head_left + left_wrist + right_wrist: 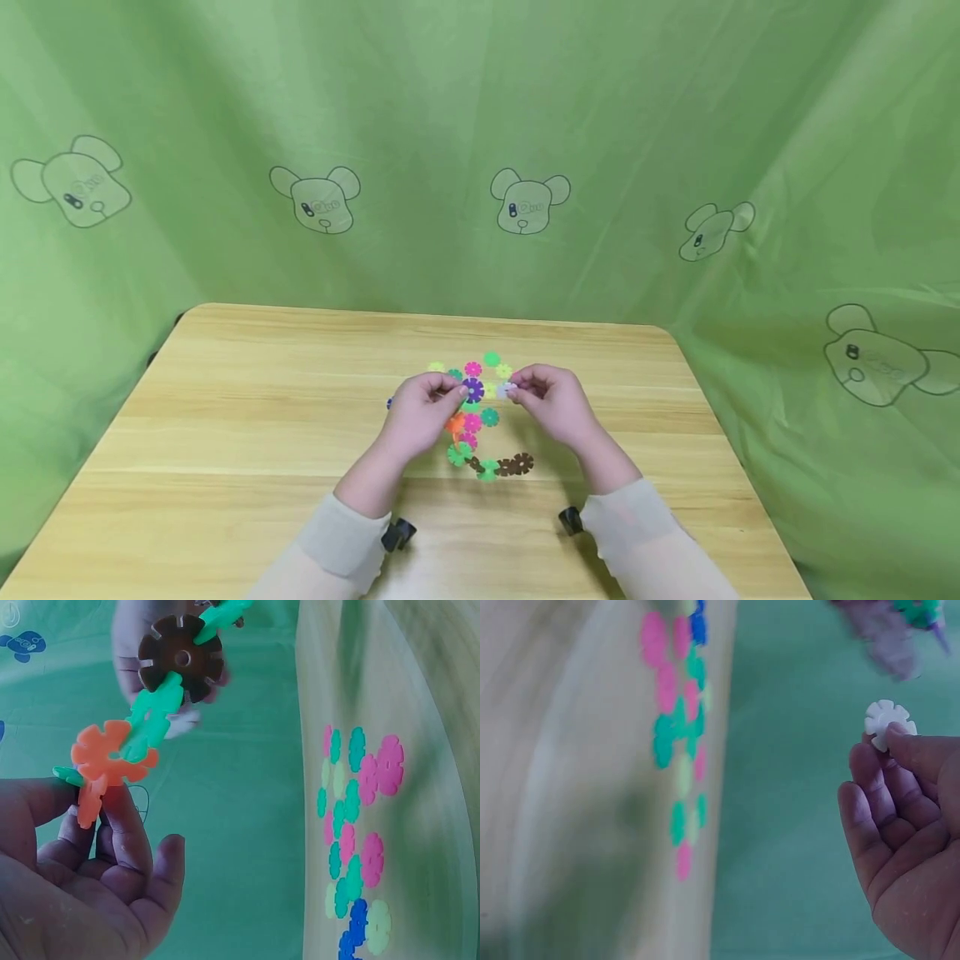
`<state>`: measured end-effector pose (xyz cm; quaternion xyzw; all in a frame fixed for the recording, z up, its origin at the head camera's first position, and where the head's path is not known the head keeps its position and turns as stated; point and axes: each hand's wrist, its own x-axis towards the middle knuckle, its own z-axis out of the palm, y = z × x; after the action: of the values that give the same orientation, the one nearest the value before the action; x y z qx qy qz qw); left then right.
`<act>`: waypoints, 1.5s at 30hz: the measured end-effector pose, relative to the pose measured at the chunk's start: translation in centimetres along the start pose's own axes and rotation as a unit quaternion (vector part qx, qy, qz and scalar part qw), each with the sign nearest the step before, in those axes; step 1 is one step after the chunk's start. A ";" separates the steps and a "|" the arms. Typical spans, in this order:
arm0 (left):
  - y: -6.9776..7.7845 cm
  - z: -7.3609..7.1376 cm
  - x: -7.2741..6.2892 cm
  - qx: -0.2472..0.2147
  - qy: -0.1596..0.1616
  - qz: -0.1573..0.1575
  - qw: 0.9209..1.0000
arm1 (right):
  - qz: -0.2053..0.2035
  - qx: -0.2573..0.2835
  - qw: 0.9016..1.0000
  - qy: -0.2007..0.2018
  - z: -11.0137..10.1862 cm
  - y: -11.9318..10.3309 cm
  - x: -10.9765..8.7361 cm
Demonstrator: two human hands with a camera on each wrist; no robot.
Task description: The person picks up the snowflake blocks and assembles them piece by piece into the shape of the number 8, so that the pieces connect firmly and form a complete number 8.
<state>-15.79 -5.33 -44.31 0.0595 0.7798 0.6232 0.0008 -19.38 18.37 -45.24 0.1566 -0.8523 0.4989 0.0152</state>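
My left hand [423,410] pinches a chain of interlocking snowflake discs between thumb and fingers. At its top sits a purple disc [472,391]; an orange disc [112,754] is by the fingertips. Green discs [489,471] and brown discs [522,463] run on from there in a curve toward the person. Opposite, my right hand [551,402] pinches a single white snowflake disc [885,724] between thumb and forefinger. A small gap separates the white disc from the purple one in the head view. The left fingers cover part of the chain.
On the wooden table [225,417], loose pink [390,765], teal, yellow and blue discs [358,921] lie scattered beneath and beyond the hands. A green curtain [427,125] with bear-face drawings surrounds the table at the back and sides.
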 end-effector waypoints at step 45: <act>1.0 -0.1 -0.1 0.009 -0.082 0.011 0.997 | -0.104 0.046 0.994 -0.008 0.6 -2.2 -0.8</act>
<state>-15.63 -5.18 -43.33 0.1193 0.7819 0.6092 0.0574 -17.93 17.00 -43.80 0.2484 -0.8077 0.5321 0.0530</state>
